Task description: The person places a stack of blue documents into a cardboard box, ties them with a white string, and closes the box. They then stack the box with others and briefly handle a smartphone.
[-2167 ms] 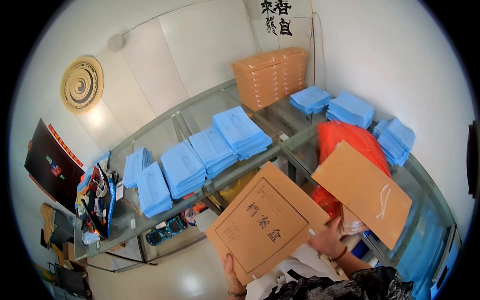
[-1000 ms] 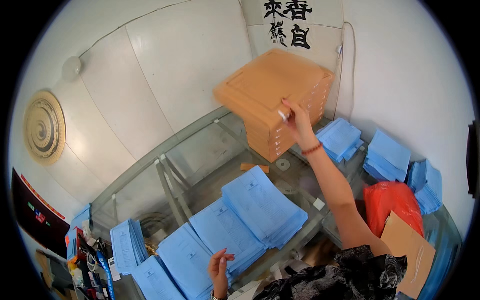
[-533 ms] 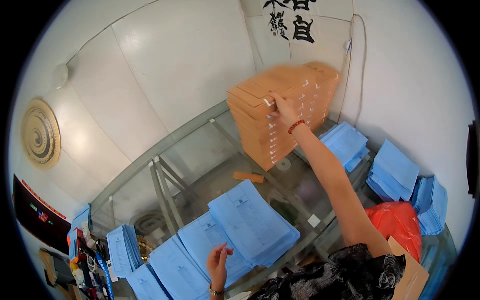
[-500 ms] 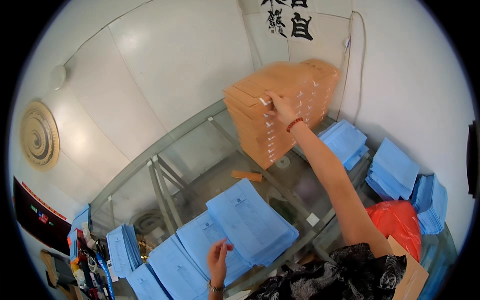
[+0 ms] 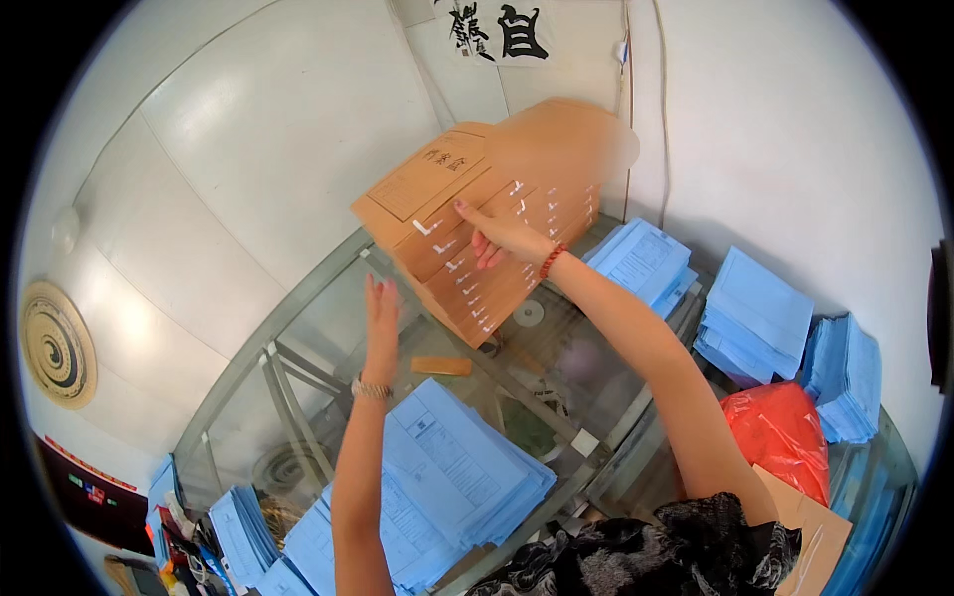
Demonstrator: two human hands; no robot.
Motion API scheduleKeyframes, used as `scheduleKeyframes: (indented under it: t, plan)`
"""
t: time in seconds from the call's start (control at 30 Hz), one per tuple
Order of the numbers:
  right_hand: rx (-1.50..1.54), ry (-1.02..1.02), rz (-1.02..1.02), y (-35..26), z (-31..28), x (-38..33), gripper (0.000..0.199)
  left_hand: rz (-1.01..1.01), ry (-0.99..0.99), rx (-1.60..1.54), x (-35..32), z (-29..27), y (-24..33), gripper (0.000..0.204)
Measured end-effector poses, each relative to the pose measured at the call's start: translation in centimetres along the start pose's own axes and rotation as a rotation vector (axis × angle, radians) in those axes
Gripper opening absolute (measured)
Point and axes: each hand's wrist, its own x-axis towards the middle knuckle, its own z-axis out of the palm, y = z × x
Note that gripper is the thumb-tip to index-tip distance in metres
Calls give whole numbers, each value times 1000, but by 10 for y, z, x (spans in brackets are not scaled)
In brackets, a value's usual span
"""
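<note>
Tall stacks of brown kraft file boxes (image 5: 437, 199) stand at the back of the glass table, white ticks along their front edges. My right hand (image 5: 512, 238), with a red bead bracelet, grips the front edge of the upper left boxes, thumb up and fingers curled against the front. My left hand (image 5: 382, 313), wearing a metal watch band, is raised open just left of the stack, fingers stretched up and nothing in them. Below it, piles of blue printed paper sheets (image 5: 467, 467) lie overlapped along the near side.
More blue paper piles (image 5: 757, 313) sit along the right wall beside a red plastic bag (image 5: 780, 437). A small orange-brown block (image 5: 441, 366) and a disc (image 5: 529, 313) show near the stack's foot. Clutter (image 5: 184, 536) fills the left end of the glass table (image 5: 328, 288).
My left hand has moved up and forward from the blue piles toward the brown stack. My right hand stays at the stack's front edge. The whole view has shifted.
</note>
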Motion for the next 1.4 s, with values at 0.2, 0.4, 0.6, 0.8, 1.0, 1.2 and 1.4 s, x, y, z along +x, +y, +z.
scheduleKeyframes:
  t: [0.2,0.4,0.6,0.8,1.0,1.2,1.4]
  plan:
    - [264,563,-193,68,-95,47,53,-264,37,-230,92,-4,15,94]
    - [211,584,51,187,-155,63,64,-237,-113,-279,132,20,20,72]
    - [484,196,225,273,-83,102,94,-213,-72,-344,126,-9,24,59]
    - [920,269,245,362,-66,151,88,-177,-147,-580,127,5,1,66]
    - [880,349,115,367,-23,155,85,-321,103,-674,147,-25,-172,64]
    - [886,377,52,373,-17,163,83,-362,-77,-517,166,-20,-322,62]
    - [885,433,25,391,-12,172,81,-473,-176,-591,170,8,-360,61]
